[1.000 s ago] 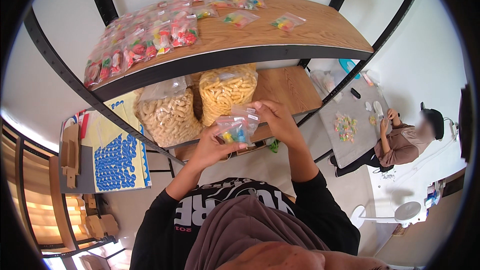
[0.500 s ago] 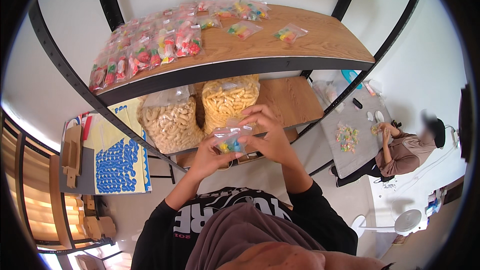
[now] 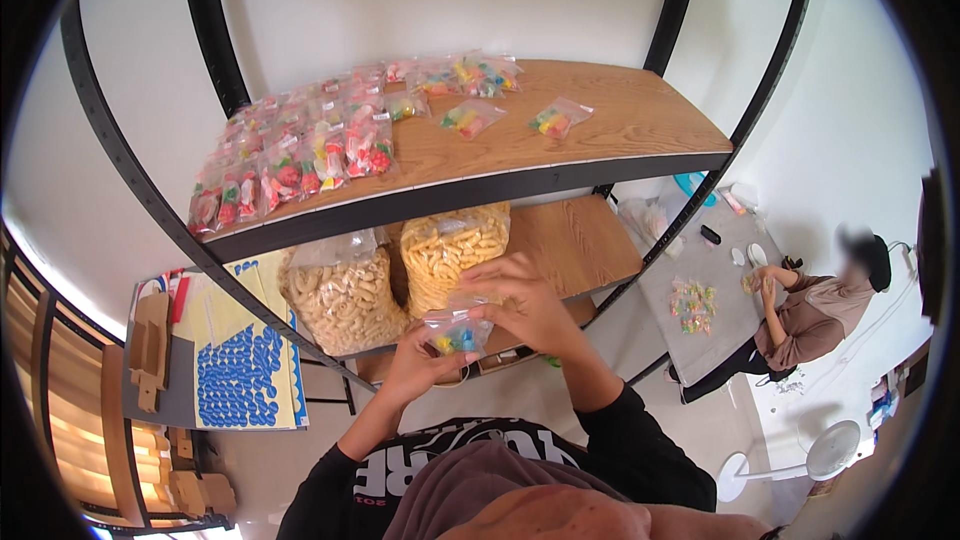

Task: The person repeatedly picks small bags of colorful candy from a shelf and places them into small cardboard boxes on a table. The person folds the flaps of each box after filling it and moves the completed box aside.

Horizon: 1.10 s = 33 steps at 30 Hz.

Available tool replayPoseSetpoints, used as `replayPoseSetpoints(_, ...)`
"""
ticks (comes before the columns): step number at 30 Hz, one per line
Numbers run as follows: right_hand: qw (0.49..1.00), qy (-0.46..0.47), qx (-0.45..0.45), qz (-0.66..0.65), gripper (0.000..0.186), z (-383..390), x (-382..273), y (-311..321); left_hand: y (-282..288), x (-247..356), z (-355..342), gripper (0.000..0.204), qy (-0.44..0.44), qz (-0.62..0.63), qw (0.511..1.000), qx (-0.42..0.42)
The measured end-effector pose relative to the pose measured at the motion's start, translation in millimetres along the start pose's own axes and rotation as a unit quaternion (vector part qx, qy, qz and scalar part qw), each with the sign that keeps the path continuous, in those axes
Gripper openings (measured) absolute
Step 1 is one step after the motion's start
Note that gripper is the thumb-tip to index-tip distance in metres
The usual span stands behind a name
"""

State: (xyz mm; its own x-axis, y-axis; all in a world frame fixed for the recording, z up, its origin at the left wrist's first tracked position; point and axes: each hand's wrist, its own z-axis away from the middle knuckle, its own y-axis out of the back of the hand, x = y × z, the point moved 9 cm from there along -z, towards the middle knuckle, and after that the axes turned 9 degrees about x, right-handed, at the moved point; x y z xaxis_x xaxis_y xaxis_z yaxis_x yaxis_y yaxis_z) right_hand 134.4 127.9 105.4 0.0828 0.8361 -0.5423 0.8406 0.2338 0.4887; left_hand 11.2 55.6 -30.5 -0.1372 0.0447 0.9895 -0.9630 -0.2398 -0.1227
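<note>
Between my two hands, in front of the shelf rack, is a small clear zip bag [image 3: 458, 339] with yellow, blue and green pieces inside. My left hand [image 3: 412, 364] pinches its lower left side, thumb across the front. At the bag's upper right edge, the fingers of my right hand [image 3: 515, 305] are bent and grip the plastic. Similar bags of colourful sweets [image 3: 290, 155] lie in rows on the upper wooden shelf [image 3: 620, 130]. Two single bags lie apart from them, one of them a bag of mixed colours [image 3: 561, 118].
Below stand a large bag of pale puffed snacks [image 3: 345, 295] and a bag of yellow snacks [image 3: 450, 250]. Left is a table with blue pieces [image 3: 238, 375] on yellow sheets. At right, a seated person [image 3: 815, 305] handles something at a grey table [image 3: 690, 270]. Black rack posts [image 3: 130, 155] flank the shelves.
The view has tilted, so the shelf sits lower in the picture. My hands still hold the small bag, with the right fingers now closer over its top edge.
</note>
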Motion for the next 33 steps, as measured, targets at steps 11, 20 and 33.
replayPoseSetpoints(11,0.920,0.036,0.226,0.320,0.039,-101.6,32.1,116.0,5.0,-3.5,1.0,0.049,-0.066,0.000,0.998,0.022)
replayPoseSetpoints(20,0.953,0.085,0.152,0.249,0.033,-92.0,24.6,98.9,51.7,-27.9,19.2,0.047,-0.020,0.037,0.992,0.115)
replayPoseSetpoints(33,0.967,0.198,0.141,-0.080,0.028,-15.6,-51.6,-45.3,117.5,-32.9,56.6,0.040,-0.010,0.236,0.937,0.257)
